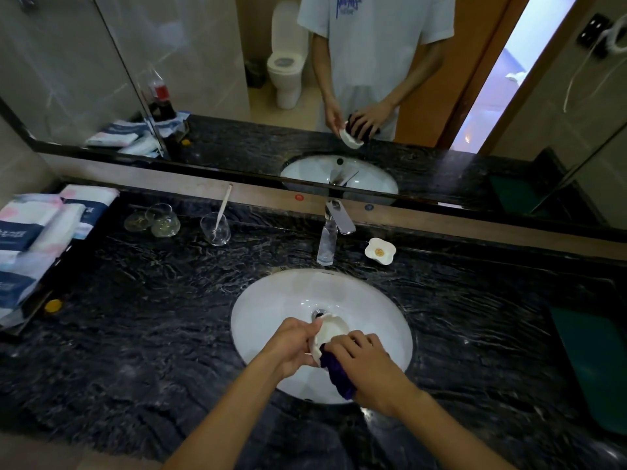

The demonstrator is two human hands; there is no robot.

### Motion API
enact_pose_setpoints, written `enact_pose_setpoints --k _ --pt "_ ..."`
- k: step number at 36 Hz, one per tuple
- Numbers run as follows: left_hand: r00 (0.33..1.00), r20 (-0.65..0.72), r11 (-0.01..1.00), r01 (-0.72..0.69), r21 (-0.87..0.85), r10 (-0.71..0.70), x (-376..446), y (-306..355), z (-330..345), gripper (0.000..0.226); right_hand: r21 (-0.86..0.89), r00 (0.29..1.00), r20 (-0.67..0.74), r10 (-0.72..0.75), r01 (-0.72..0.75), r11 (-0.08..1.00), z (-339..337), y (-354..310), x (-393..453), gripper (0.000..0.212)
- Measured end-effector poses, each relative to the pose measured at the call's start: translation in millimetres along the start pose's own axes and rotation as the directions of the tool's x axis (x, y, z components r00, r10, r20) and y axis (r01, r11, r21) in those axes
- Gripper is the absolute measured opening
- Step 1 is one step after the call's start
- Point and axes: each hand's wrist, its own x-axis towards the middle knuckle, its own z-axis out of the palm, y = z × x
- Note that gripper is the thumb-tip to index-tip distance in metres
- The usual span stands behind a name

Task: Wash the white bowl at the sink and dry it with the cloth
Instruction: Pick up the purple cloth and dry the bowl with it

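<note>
I hold the white bowl point(330, 330) over the sink point(271, 300), which is set in the middle of the dark marbled tabletop point(135, 317), toward its front edge. My left hand point(295, 347) grips the bowl by its near-left rim, fingers curled around the edge and thumb up along the rim, so the bowl is tilted with its opening facing right. My right hand point(369, 364) is closed around the purple cloth point(336, 371), its fingers bunching the cloth and pressing it against the bowl's lower rim; a fold of cloth hangs below the hand over the basin. The bowl sits just in front of the drain point(319, 313); I cannot tell whether it touches the basin.

Behind the sink, at the back edge of the tabletop, stands the chrome faucet point(330, 232). Just to its right lies a small white dish point(380, 251) with something yellowish in it. Toward the back left stand a clear glass point(215, 229) with a white toothbrush point(224, 206) leaning in it, and two more glasses point(159, 220) lying close together. Folded white-and-blue packs point(37, 232) are stacked at the left edge, with a small yellow cap point(53, 305) near them. A green mat point(593, 361) lies at the right edge.
</note>
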Motion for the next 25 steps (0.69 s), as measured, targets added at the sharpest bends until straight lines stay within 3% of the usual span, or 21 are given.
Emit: enact_pose_setpoints --k 4,8,12,15,18,22,25 --pt "0.999 -0.035 0.999 -0.025 0.031 0.026 3 -6 8 0.045 0.165 0.978 -0.057 0.198 -0.186 0.968 5 -22 3 0.06" --pt "0.998 -0.047 0.999 -0.034 0.01 0.034 9 -16 4 0.046 0.303 0.946 -0.088 0.312 -0.273 0.913 4 -37 9 0.054" --pt "0.997 0.032 0.997 -0.073 0.003 0.073 6 -13 1 0.041 0.284 0.923 -0.158 0.351 -0.298 0.911 4 -41 11 0.056" --pt "0.988 0.134 0.997 -0.081 0.006 0.08 0 -5 -7 0.04 0.249 0.958 -0.191 0.216 -0.166 0.954 -2 -31 8 0.062" --pt "0.959 0.279 0.999 -0.044 0.004 0.042 -6 6 -19 0.028 0.111 0.984 -0.175 -0.013 0.033 0.993 -9 -14 3 0.07" --pt "0.91 0.409 0.998 0.047 0.052 -0.064 -3 20 -35 0.049 -0.127 0.943 -0.196 -0.268 0.246 0.961 -19 5 -6 0.06" --pt "0.885 0.457 0.995 0.048 0.092 -0.086 0 25 -38 0.048 -0.235 0.908 -0.198 -0.369 0.322 0.917 -25 12 -7 0.046"
